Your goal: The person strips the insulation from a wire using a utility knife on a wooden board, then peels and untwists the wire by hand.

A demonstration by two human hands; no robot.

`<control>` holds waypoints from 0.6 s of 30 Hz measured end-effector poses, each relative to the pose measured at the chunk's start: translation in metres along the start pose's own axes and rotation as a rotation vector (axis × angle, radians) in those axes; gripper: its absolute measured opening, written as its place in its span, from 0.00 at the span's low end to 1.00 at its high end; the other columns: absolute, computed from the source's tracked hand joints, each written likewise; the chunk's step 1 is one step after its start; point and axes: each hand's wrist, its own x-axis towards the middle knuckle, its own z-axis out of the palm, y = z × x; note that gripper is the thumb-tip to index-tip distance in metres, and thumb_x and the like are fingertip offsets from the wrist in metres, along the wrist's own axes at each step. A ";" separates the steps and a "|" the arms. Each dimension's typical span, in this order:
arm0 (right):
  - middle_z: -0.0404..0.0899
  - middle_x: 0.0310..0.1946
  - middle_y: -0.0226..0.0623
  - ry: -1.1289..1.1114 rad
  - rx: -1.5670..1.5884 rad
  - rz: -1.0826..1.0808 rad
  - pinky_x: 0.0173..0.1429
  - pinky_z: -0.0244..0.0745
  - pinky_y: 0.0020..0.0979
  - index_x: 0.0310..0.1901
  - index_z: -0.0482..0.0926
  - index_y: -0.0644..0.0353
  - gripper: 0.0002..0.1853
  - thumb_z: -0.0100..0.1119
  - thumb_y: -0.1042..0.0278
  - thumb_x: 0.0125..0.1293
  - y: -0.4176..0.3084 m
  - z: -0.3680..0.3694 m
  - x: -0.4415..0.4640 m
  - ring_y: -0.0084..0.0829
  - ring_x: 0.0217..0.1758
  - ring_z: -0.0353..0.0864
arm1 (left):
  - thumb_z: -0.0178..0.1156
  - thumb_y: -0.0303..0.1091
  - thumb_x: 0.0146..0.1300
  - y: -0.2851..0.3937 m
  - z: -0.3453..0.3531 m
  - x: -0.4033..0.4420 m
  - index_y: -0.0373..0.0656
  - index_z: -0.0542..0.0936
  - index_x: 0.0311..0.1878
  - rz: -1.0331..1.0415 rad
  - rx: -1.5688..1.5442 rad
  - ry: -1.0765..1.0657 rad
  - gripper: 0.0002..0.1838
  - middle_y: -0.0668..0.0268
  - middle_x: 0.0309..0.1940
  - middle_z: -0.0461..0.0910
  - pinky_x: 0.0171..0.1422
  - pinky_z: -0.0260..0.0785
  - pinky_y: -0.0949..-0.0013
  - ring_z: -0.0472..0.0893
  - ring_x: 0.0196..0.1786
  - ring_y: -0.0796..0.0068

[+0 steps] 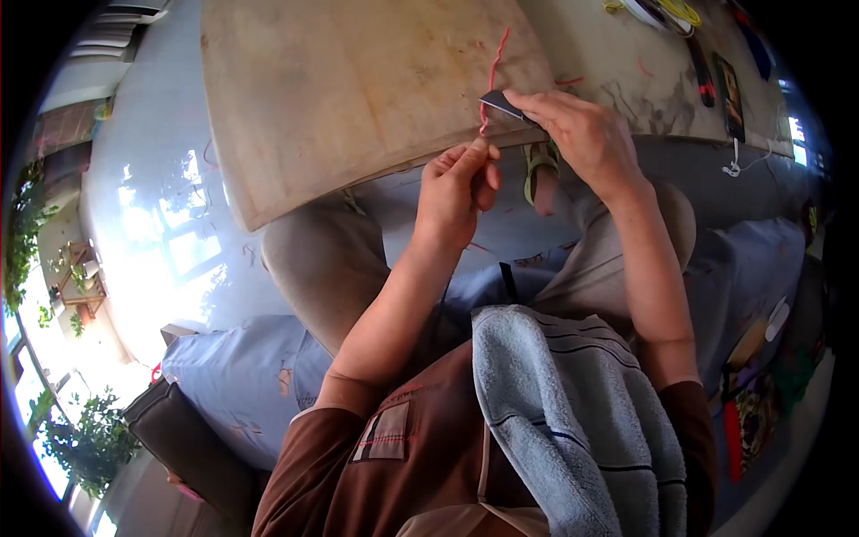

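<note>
A thin red twisted cord [497, 64] runs along the wooden board [358, 98] near its right side. My left hand [458, 190] is closed, with thumb and fingers pinching the near end of the cord just over the board's front edge. My right hand [586, 139] holds a dark flat blade [503, 104] with a pale edge. The blade lies across the cord a little beyond my left fingertips; whether it presses into the cord I cannot tell. The right fingers hide the rest of the blade tool.
Right of the board lie a phone [730, 97] with a white cable, a black-and-red handled tool [701, 72] and a yellow cord coil [680, 11]. Small red scraps are scattered nearby. A grey-blue towel [573, 421] hangs over my chest. My knees are beneath the board's front edge.
</note>
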 end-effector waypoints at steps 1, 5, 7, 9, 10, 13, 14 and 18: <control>0.81 0.39 0.28 -0.007 0.003 0.008 0.35 0.76 0.30 0.47 0.79 0.49 0.13 0.53 0.69 0.60 0.000 0.000 -0.001 0.33 0.34 0.81 | 0.50 0.35 0.68 0.000 0.002 -0.001 0.39 0.76 0.33 0.008 0.018 0.009 0.11 0.69 0.16 0.72 0.18 0.51 0.78 0.61 0.14 0.83; 0.81 0.38 0.28 -0.024 -0.011 0.003 0.34 0.76 0.30 0.46 0.79 0.49 0.13 0.54 0.69 0.60 0.004 0.001 -0.001 0.34 0.33 0.81 | 0.50 0.35 0.68 0.001 0.003 -0.002 0.39 0.76 0.34 0.021 0.058 0.023 0.11 0.69 0.15 0.71 0.18 0.50 0.79 0.61 0.14 0.83; 0.81 0.38 0.28 -0.032 -0.015 -0.007 0.34 0.76 0.30 0.46 0.79 0.49 0.13 0.54 0.68 0.60 0.005 0.000 -0.002 0.35 0.33 0.80 | 0.50 0.35 0.68 0.001 0.003 -0.002 0.39 0.76 0.34 0.019 0.047 0.013 0.11 0.69 0.15 0.72 0.18 0.50 0.79 0.61 0.14 0.83; 0.81 0.37 0.28 -0.046 -0.004 -0.013 0.34 0.76 0.30 0.47 0.79 0.49 0.13 0.54 0.68 0.60 0.004 -0.001 -0.003 0.35 0.33 0.80 | 0.50 0.35 0.68 0.001 0.002 -0.002 0.39 0.76 0.34 0.019 0.038 0.008 0.11 0.69 0.15 0.72 0.18 0.50 0.79 0.61 0.14 0.83; 0.81 0.37 0.28 -0.035 0.003 -0.027 0.34 0.76 0.30 0.47 0.79 0.49 0.13 0.54 0.68 0.60 0.005 0.000 -0.003 0.35 0.33 0.80 | 0.50 0.35 0.68 0.001 0.002 -0.002 0.39 0.76 0.34 0.019 0.035 0.007 0.11 0.69 0.15 0.72 0.18 0.50 0.79 0.61 0.14 0.83; 0.81 0.37 0.29 -0.011 0.024 -0.052 0.35 0.76 0.30 0.47 0.79 0.49 0.13 0.54 0.68 0.60 0.008 0.002 -0.003 0.35 0.34 0.81 | 0.50 0.35 0.68 0.001 0.001 -0.002 0.39 0.76 0.34 0.013 0.036 0.007 0.11 0.69 0.15 0.72 0.18 0.50 0.79 0.61 0.14 0.83; 0.81 0.38 0.29 -0.008 0.029 -0.053 0.35 0.77 0.30 0.47 0.79 0.49 0.13 0.54 0.68 0.60 0.008 0.003 -0.003 0.34 0.34 0.81 | 0.50 0.36 0.68 0.001 0.001 -0.001 0.39 0.76 0.34 0.011 0.038 0.006 0.11 0.69 0.15 0.72 0.18 0.50 0.79 0.61 0.14 0.83; 0.81 0.40 0.29 -0.104 0.040 0.016 0.37 0.77 0.30 0.47 0.79 0.49 0.13 0.55 0.69 0.60 0.004 0.003 -0.007 0.34 0.37 0.82 | 0.51 0.36 0.68 0.000 0.000 0.000 0.39 0.76 0.34 0.013 0.033 -0.001 0.11 0.69 0.15 0.72 0.18 0.50 0.79 0.61 0.13 0.83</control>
